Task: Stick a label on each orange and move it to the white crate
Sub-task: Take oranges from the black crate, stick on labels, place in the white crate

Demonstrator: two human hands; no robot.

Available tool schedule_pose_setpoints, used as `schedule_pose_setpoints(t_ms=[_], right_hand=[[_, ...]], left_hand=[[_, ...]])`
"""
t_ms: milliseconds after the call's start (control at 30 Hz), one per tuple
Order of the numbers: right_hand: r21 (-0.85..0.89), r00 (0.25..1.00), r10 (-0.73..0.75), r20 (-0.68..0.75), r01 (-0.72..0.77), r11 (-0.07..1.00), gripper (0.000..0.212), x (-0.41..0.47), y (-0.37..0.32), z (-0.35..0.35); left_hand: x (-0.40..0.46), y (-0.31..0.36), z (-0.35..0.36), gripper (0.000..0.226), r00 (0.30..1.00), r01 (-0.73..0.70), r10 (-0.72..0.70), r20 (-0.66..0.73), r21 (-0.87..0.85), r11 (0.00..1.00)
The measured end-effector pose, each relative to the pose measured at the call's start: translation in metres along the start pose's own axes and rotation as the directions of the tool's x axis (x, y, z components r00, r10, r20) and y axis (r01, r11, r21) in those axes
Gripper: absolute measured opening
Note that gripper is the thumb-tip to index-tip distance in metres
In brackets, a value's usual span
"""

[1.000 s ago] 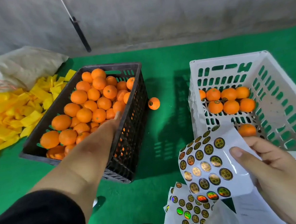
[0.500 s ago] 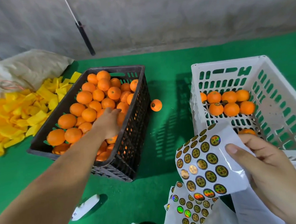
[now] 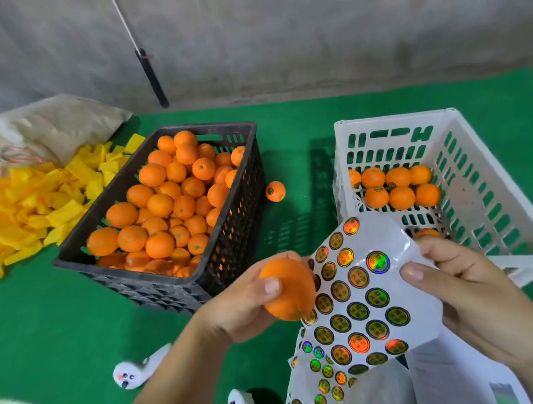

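Your left hand grips the orange, long axis tilted; your right hand pinches the label sheet above green matting by a grey wall.

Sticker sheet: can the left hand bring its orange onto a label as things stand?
Probably yes. The left hand holds the orange right at the edge of the sticker sheet, which the right hand holds up facing it; nothing lies between them.

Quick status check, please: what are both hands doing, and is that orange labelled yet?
Left hand grips orange; no label visible. Right hand holds sticker sheet. White crate nearby, path open.
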State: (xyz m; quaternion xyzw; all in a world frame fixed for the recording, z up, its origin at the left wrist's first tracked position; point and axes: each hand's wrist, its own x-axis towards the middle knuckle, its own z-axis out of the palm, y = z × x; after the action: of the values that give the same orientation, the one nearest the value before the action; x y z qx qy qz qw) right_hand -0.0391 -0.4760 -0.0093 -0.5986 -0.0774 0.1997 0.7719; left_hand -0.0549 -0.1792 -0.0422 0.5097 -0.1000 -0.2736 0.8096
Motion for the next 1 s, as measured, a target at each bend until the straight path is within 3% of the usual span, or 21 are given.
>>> schedule_pose_setpoints(t_ms=[100, 167, 233, 300, 367, 400, 467, 533, 600, 633, 700, 767, 900, 1000], right_hand=[[-0.218, 0.998, -0.07, -0.009, 0.066, 0.974, 0.019, -0.011, -0.001, -0.002], [-0.439, 0.981, -0.166, -0.102, 0.105, 0.893, 0.023, -0.015, 0.006, 0.003], [-0.781, 0.897, -0.401, -0.186, 0.113, 0.614, 0.029, -0.02, 0.013, 0.015], [-0.938, 0.797, -0.601, -0.065, 0.158, 0.31, 0.044, -0.024, 0.019, 0.032], [-0.976, 0.729, -0.684, 0.01, 0.157, 0.153, 0.06, -0.026, 0.02, 0.048], [-0.982, 0.685, -0.729, -0.003, 0.136, 0.131, 0.068, -0.027, 0.019, 0.055], [-0.971, 0.565, -0.822, -0.074, 0.145, 0.187, 0.07, -0.03, 0.016, 0.066], [-0.956, 0.502, -0.863, -0.058, 0.221, 0.193, 0.053, -0.037, 0.013, 0.076], [-0.956, 0.596, -0.8, 0.076, 0.272, 0.112, 0.033, -0.044, 0.014, 0.087], [-0.95, 0.666, -0.739, 0.101, 0.285, 0.126, 0.031, -0.045, 0.016, 0.092], [-0.911, 0.784, -0.62, 0.005, 0.259, 0.321, 0.032, -0.045, 0.019, 0.1], [-0.835, 0.817, -0.566, -0.106, 0.236, 0.497, 0.025, -0.045, 0.017, 0.108], [-0.711, 0.854, -0.493, -0.166, 0.243, 0.66, 0.004, -0.048, 0.009, 0.111], [-0.572, 0.884, -0.405, -0.235, 0.211, 0.793, 0.012, -0.048, 0.006, 0.11]], left_hand=[[0.0, -0.018, 0.011, 0.058, 0.995, -0.061, 0.052, -0.087, -0.108, 0.992], [-0.006, -0.023, 0.02, 0.057, 0.984, -0.076, 0.075, -0.161, 0.002, 0.997], [-0.014, -0.024, 0.03, 0.063, 0.969, -0.08, 0.12, -0.215, 0.187, 0.979], [-0.023, -0.02, 0.04, 0.07, 0.96, -0.101, 0.173, -0.218, 0.307, 0.946], [-0.031, -0.015, 0.048, 0.07, 0.958, -0.134, 0.214, -0.189, 0.365, 0.921], [-0.035, -0.013, 0.051, 0.066, 0.955, -0.15, 0.234, -0.182, 0.386, 0.91], [-0.041, -0.011, 0.057, 0.057, 0.942, -0.169, 0.274, -0.196, 0.428, 0.888], [-0.046, -0.011, 0.06, 0.057, 0.925, -0.202, 0.321, -0.202, 0.453, 0.868], [-0.052, -0.01, 0.06, 0.073, 0.928, -0.218, 0.325, -0.181, 0.444, 0.869], [-0.055, -0.009, 0.059, 0.087, 0.938, -0.215, 0.31, -0.154, 0.442, 0.871], [-0.063, -0.007, 0.055, 0.107, 0.958, -0.208, 0.273, -0.083, 0.452, 0.867], [-0.068, -0.005, 0.053, 0.113, 0.967, -0.207, 0.252, -0.03, 0.479, 0.853], [-0.075, -0.006, 0.051, 0.112, 0.968, -0.243, 0.248, 0.049, 0.447, 0.861], [-0.081, -0.003, 0.049, 0.11, 0.963, -0.264, 0.261, 0.072, 0.452, 0.852]])
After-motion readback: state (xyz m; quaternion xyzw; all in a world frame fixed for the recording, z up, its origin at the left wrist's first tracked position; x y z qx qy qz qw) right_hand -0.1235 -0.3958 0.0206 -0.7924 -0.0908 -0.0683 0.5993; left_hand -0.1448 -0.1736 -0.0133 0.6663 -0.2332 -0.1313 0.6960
